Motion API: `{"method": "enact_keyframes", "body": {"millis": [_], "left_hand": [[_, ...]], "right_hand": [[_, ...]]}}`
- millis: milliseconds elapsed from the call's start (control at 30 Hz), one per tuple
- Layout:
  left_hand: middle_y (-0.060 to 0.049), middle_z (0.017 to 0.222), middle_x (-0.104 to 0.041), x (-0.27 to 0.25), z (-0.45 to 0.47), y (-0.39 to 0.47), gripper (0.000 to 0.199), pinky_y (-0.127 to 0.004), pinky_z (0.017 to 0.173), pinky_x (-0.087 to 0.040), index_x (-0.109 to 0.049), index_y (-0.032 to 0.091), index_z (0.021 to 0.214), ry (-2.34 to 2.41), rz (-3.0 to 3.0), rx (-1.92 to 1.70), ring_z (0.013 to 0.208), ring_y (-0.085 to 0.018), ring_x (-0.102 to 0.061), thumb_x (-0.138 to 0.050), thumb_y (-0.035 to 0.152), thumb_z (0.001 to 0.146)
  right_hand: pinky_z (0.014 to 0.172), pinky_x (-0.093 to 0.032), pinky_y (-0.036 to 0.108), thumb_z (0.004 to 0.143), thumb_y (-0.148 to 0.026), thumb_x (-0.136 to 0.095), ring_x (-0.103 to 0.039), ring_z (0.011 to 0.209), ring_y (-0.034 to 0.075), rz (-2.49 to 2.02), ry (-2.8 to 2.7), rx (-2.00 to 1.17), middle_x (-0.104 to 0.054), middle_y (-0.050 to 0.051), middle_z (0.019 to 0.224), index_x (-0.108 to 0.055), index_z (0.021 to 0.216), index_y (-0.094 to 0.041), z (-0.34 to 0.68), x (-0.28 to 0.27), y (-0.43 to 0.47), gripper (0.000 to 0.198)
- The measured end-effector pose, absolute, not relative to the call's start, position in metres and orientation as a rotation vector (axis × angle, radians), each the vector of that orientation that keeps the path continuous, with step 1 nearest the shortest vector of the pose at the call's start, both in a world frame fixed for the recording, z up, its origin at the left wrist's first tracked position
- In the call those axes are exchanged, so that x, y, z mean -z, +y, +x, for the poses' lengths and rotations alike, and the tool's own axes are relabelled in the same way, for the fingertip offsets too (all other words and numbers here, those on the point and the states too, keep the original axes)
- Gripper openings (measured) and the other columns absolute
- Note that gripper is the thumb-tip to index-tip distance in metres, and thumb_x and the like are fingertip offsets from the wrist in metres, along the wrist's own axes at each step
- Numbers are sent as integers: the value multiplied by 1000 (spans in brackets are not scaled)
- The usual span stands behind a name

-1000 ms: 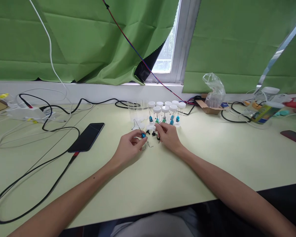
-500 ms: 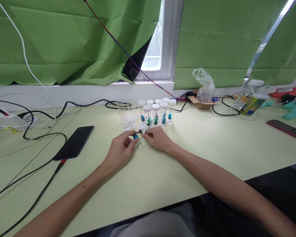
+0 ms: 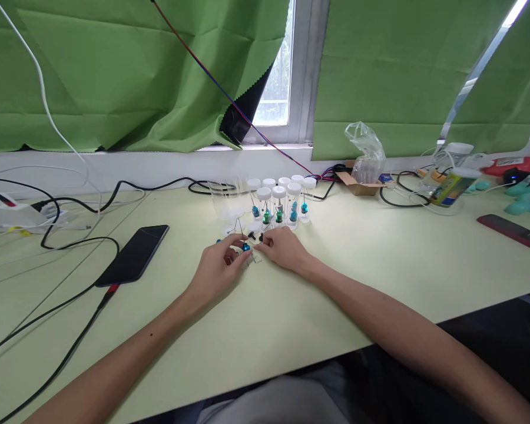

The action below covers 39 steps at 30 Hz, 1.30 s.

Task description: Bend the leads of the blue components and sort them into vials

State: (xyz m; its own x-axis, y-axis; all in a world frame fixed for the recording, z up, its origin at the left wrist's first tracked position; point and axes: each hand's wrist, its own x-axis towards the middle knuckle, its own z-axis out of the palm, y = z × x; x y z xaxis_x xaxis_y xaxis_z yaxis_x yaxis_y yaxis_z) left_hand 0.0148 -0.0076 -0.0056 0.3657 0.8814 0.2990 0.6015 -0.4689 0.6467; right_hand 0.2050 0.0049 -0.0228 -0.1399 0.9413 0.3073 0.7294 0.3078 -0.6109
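Note:
Between thumb and fingers, my left hand (image 3: 218, 259) pinches a small blue piece with bent metal wires (image 3: 246, 247). Just to its right, my right hand (image 3: 283, 247) is closed, its fingertips pressed together close to the blue piece; what they hold, if anything, I cannot make out. Small black parts (image 3: 251, 235) lie on the table between the hands. Beyond them stand several clear vials with white caps (image 3: 279, 192), with blue and green pieces on wires inside. Left of these is a clear plastic container (image 3: 227, 206).
A black phone (image 3: 135, 254) lies to the left beside black cables (image 3: 83, 335). At the back are a small cardboard box (image 3: 361, 187) with a plastic bag (image 3: 365, 156) and a yellow-labelled container (image 3: 454, 185). A dark red-edged bar (image 3: 514, 234) lies far right.
My left hand has shifted slightly right, and the blue piece has turned and moved a little toward my right hand. My right hand stays nearly in place.

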Motion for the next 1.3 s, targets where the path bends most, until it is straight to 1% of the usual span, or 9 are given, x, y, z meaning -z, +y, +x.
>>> {"method": "enact_keyframes", "body": {"millis": [100,200,300,500,633,767,967,1167,1300], "left_hand": [[-2,81,-69,6,16,-8,36,-25,57,-45,-62,20,108,1287,2216,-893,54,-12,-56,-59,48,85],[-2,81,-69,5,16,-8,37,-25,54,-43,-62,21,106,1310,2212,-900,51,-11,-53,-60,50,84],[-1,82,-69,5,16,-8,37,-24,52,-41,-61,21,106,1320,2203,-898,50,-10,-51,-60,50,83],[0,82,-68,6,15,-9,33,-24,54,-41,-62,22,104,1253,2228,-847,51,-10,-51,-61,48,85],[0,83,-69,5,15,-10,31,-24,55,-40,-64,23,106,1221,2254,-803,51,-9,-49,-59,46,86],[1,72,-65,2,16,-13,30,-24,56,-40,-66,22,104,1212,2275,-784,51,-11,-48,-57,45,87],[1,68,-63,2,15,-10,33,-24,56,-39,-64,20,98,1243,2231,-909,53,-11,-48,-55,50,88],[8,47,-36,5,8,-2,27,-24,53,-30,-65,20,84,1450,2227,-1052,48,-10,-32,-56,45,87],[8,47,-37,3,6,-1,21,-24,54,-33,-66,21,92,1483,2229,-1102,47,-9,-34,-52,36,88]], "right_hand": [[55,-25,28,85,-37,-68,-37,55,12,-1434,-1907,-430,-48,-2,53,-43,51,-19,204,23,4,46],[56,-26,28,95,-40,-54,-34,54,11,-1300,-1874,-429,-42,-4,51,-41,52,-19,202,23,2,50],[58,-29,26,98,-38,-46,-38,55,10,-1162,-1855,-467,-45,-4,56,-49,60,-19,199,21,-2,43],[60,-35,24,96,-37,-48,-47,57,11,-1085,-1851,-590,-55,-4,60,-62,84,-19,197,20,-6,26],[61,-37,24,96,-35,-48,-48,57,11,-1047,-1840,-600,-56,-4,60,-60,83,-19,197,21,-6,23],[62,-39,25,94,-35,-49,-49,57,12,-1046,-1810,-585,-56,-3,60,-58,80,-20,197,22,-5,23],[60,-39,24,93,-32,-51,-48,57,11,-1027,-1772,-533,-56,-3,62,-58,77,-19,196,22,-5,22],[57,-37,23,91,-29,-54,-47,55,10,-1006,-1769,-502,-56,-3,59,-57,74,-18,197,23,-4,21],[56,-37,22,90,-27,-55,-45,54,10,-1011,-1753,-480,-55,-3,58,-58,72,-18,198,23,-3,20]]}}
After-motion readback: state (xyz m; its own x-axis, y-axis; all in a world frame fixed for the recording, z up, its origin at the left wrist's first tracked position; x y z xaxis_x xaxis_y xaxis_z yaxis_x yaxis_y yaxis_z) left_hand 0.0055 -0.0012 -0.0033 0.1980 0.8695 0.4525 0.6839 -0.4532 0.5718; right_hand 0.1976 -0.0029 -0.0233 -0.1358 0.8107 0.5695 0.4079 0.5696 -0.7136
